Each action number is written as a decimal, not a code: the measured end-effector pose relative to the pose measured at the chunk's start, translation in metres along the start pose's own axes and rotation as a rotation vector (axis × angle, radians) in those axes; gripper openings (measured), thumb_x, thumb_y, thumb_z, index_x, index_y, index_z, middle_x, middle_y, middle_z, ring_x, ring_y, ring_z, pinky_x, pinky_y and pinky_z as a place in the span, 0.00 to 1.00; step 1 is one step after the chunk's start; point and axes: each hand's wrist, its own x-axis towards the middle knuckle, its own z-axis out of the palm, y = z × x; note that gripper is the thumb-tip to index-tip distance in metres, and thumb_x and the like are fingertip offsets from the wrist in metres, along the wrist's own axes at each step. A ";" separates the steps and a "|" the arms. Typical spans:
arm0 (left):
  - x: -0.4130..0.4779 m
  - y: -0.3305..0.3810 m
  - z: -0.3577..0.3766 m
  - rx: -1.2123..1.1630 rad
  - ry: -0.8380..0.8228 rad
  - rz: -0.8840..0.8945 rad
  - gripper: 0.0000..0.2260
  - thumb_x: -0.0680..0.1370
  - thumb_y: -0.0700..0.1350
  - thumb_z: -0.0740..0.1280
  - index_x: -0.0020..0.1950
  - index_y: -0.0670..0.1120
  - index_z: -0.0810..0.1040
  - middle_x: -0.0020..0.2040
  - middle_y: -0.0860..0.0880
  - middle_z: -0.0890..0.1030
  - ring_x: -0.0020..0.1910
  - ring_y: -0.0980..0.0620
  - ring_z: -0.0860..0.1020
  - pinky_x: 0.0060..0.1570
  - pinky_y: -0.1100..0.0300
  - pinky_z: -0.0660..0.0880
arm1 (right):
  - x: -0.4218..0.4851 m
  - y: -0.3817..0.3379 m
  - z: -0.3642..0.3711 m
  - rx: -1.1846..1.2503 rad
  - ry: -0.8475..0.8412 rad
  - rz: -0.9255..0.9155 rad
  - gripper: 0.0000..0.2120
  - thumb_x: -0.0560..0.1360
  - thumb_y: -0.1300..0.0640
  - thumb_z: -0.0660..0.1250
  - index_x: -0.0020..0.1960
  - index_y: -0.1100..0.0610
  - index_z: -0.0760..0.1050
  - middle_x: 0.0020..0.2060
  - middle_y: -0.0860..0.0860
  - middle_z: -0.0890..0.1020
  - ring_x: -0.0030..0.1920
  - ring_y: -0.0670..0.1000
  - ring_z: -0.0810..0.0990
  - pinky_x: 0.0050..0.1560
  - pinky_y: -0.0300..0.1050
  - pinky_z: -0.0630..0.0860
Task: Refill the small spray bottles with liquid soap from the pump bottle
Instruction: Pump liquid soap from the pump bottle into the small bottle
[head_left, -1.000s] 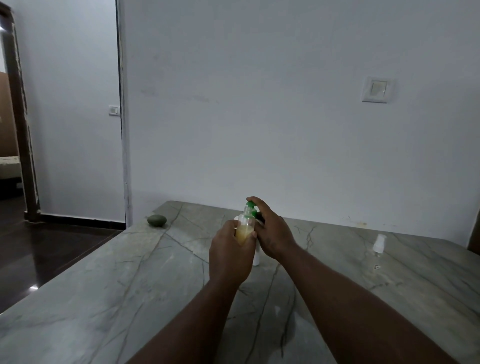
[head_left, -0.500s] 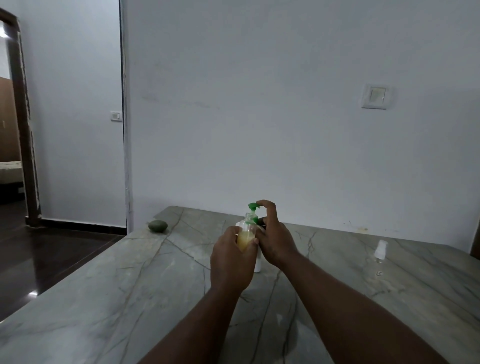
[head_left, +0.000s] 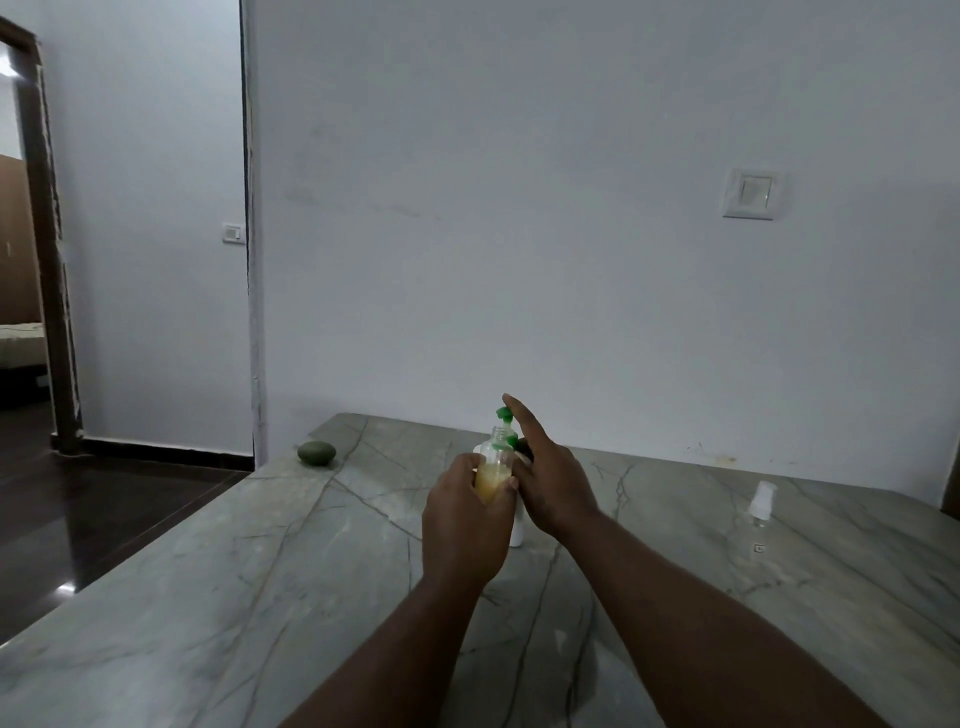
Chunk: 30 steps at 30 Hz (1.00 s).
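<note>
item: small spray bottle (head_left: 496, 467), clear, uncapped, held upright above the table (head_left: 208, 597), open neck just under the green nozzle of the pump bottle (head_left: 503, 414).
contents: yellow soap to roughly mid-height; upper part clear.
left hand (head_left: 462, 525): fingers and thumb wrapped round the small bottle's lower body.
right hand (head_left: 545, 478): fingers straight and close together, forefinger at the pump head; whether it presses down cannot be told.
pump bottle body: white, mostly hidden behind both hands, base on the table.
second spray bottle (head_left: 761, 512): stands well apart to the right, white sprayer fitted, appears to hold no soap.
other: dull green rounded object (head_left: 316, 453) near the table's far left corner.
progress, as judged: first bottle about half filled. left to do: more pump strokes, recapping (its sprayer top is not seen), then the second bottle entire.
</note>
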 end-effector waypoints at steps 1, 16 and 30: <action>0.000 0.000 0.000 0.001 0.000 0.001 0.14 0.79 0.54 0.73 0.61 0.52 0.78 0.48 0.57 0.80 0.44 0.58 0.79 0.44 0.58 0.82 | 0.000 0.000 0.000 -0.002 0.002 -0.003 0.31 0.84 0.55 0.61 0.80 0.34 0.53 0.70 0.47 0.77 0.64 0.51 0.79 0.64 0.53 0.77; -0.002 0.000 -0.001 -0.010 -0.022 -0.017 0.13 0.79 0.54 0.72 0.60 0.50 0.79 0.47 0.55 0.81 0.44 0.56 0.80 0.43 0.58 0.80 | 0.000 0.006 0.005 0.009 0.015 -0.001 0.26 0.83 0.54 0.62 0.76 0.36 0.60 0.55 0.47 0.82 0.53 0.49 0.81 0.49 0.46 0.75; -0.001 0.001 -0.003 -0.029 -0.008 -0.022 0.11 0.79 0.53 0.72 0.58 0.51 0.79 0.45 0.55 0.81 0.42 0.56 0.80 0.39 0.61 0.77 | 0.005 0.007 0.005 0.019 0.013 0.007 0.25 0.82 0.54 0.63 0.73 0.33 0.62 0.51 0.46 0.82 0.50 0.48 0.81 0.47 0.45 0.75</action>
